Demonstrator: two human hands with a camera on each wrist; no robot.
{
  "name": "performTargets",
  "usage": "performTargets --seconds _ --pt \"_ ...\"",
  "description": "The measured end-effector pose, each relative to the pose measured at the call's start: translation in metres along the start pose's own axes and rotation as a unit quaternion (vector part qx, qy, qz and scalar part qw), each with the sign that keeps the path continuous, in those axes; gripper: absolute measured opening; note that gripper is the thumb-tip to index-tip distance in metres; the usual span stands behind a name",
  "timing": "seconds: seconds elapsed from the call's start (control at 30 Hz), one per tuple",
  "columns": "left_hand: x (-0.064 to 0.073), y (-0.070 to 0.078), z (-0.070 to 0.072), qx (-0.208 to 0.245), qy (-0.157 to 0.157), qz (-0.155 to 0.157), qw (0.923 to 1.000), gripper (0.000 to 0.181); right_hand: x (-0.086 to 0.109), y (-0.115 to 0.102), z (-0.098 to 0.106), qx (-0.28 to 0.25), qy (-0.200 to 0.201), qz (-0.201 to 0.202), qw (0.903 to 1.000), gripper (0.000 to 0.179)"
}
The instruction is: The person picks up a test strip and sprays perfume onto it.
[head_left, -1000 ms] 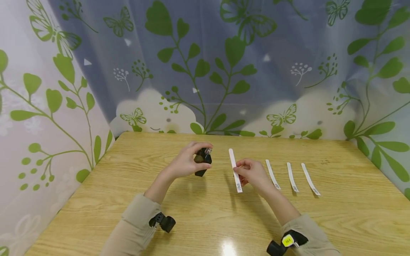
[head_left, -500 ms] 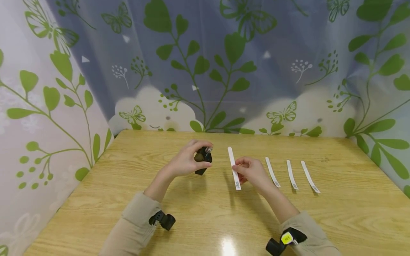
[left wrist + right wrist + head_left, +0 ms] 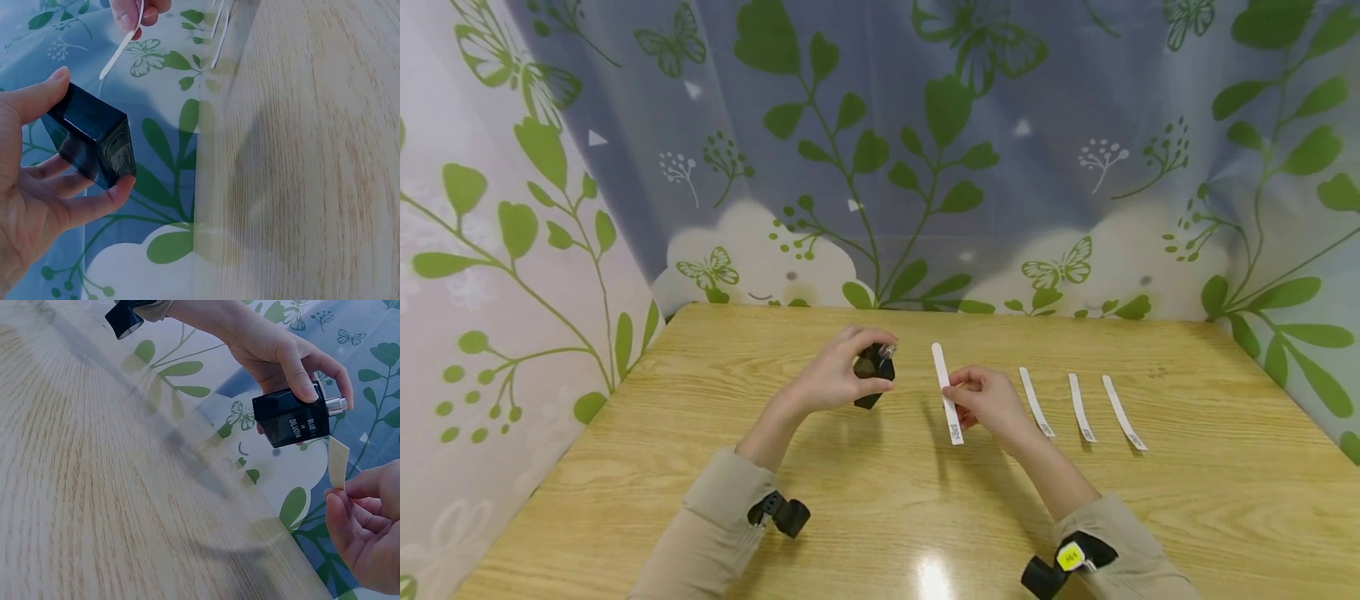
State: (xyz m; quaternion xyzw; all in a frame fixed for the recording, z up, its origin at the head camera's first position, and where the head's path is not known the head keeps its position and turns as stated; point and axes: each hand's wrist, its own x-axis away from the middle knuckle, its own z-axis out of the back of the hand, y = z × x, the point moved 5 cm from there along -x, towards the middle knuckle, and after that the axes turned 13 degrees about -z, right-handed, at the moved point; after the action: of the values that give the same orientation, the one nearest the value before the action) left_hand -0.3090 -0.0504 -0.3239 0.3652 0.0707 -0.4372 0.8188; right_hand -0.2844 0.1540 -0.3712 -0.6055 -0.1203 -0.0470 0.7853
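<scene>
My left hand [image 3: 831,377] grips a dark perfume bottle [image 3: 290,417] above the table, thumb on one side and fingers round the other. Its index fingertip lies on the silver spray nozzle [image 3: 336,405], which points toward the right hand. The left wrist view shows the bottle's glossy base [image 3: 87,115]. Between thumb and fingers, my right hand [image 3: 992,408] pinches a white paper test strip [image 3: 942,367], held up with its printed end toward me. A short gap separates the strip from the bottle in the head view.
Three more white strips, a left one [image 3: 1036,402], a middle one [image 3: 1081,407] and a right one [image 3: 1123,412], lie spaced apart on the wooden table [image 3: 850,517]. Behind the far edge hangs a leaf-patterned curtain [image 3: 820,167].
Both hands keep their hold on the bottle and the strip, almost in place. The head view has shifted slightly.
</scene>
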Motion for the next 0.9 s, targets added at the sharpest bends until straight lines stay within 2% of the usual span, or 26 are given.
performTargets --seconds 0.4,0.9 --pt "0.0011 -0.0038 -0.0006 0.011 -0.004 0.01 0.9999 0.049 -0.0022 0.0016 -0.0005 0.001 -0.003 0.0 1.0 0.021" --pt "0.0014 -0.0055 0.0015 0.017 -0.006 0.013 0.9997 0.056 -0.0034 0.0037 0.0008 0.003 0.0 -0.006 1.0 0.022"
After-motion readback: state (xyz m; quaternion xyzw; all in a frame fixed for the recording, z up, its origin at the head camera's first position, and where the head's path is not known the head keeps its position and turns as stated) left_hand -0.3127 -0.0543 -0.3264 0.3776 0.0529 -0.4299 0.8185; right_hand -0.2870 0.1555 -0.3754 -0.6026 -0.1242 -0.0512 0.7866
